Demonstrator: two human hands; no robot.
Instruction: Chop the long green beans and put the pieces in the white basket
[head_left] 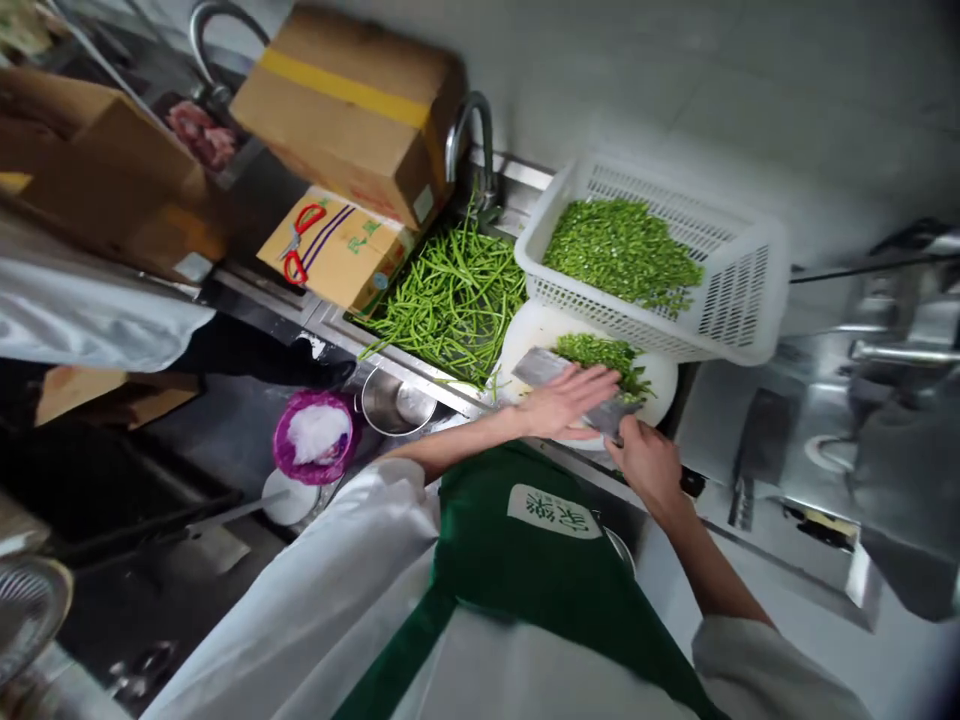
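Observation:
On a round white cutting board (pixel 664 385), a wide grey cleaver (pixel 538 368) lies against a small heap of chopped green pieces (pixel 600 352). My right hand (pixel 651 465) is closed around the cleaver's handle end. Stretched out flat across the blade is my left hand (pixel 568 400), its fingers straight and covering part of the metal. Behind the board, a white plastic basket (pixel 772 300) holds a large pile of chopped green pieces (pixel 622 250). Long thin green stalks (pixel 457 295), possibly long beans, fill the sink area left of the board.
A faucet (pixel 480 130) rises behind the stalks. Cardboard boxes (pixel 352 110) stand at left, with red-handled scissors (pixel 300 240) on a lower one. A purple-lined bucket (pixel 283 435) and a metal pot (pixel 397 402) sit below. Another person's sleeve (pixel 90 315) reaches in at left.

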